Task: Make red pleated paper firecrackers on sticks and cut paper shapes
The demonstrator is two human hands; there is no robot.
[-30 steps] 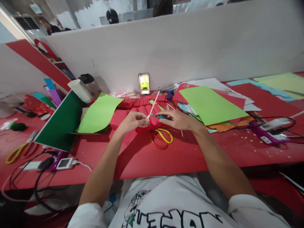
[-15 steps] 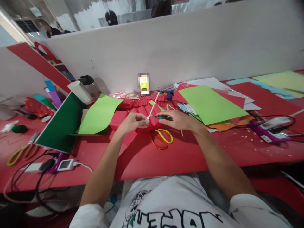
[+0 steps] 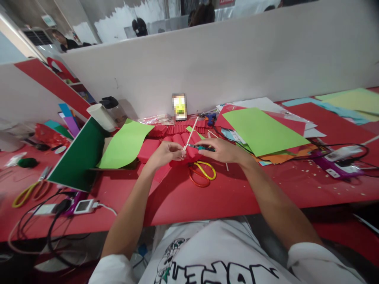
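Between its thumb and fingers, my left hand [image 3: 168,153] pinches a pale thin stick [image 3: 192,130] near its lower end. The stick slants up and to the right. My right hand [image 3: 220,150] is closed around a small hand tool [image 3: 207,148] with a green and dark handle; it looks like pliers, though its full shape is hidden. The tool's metal tip reaches the stick just above my left fingertips; I cannot tell whether it bites into it. Pleated red paper [image 3: 177,139] lies beneath and behind both hands. Scissors with yellow and red handles [image 3: 205,171] lie just below them.
A phone [image 3: 179,107] leans against the white partition [image 3: 237,59]. Light green sheets lie left [image 3: 126,144] and right [image 3: 263,130]. A dark green board [image 3: 79,157], a purple power strip [image 3: 337,165] with cables and a blue glue gun [image 3: 211,118] are also on the red table.
The view has shifted slightly, so the background sits a little lower. Both hands keep the same hold, with the tool tip still at the stick.
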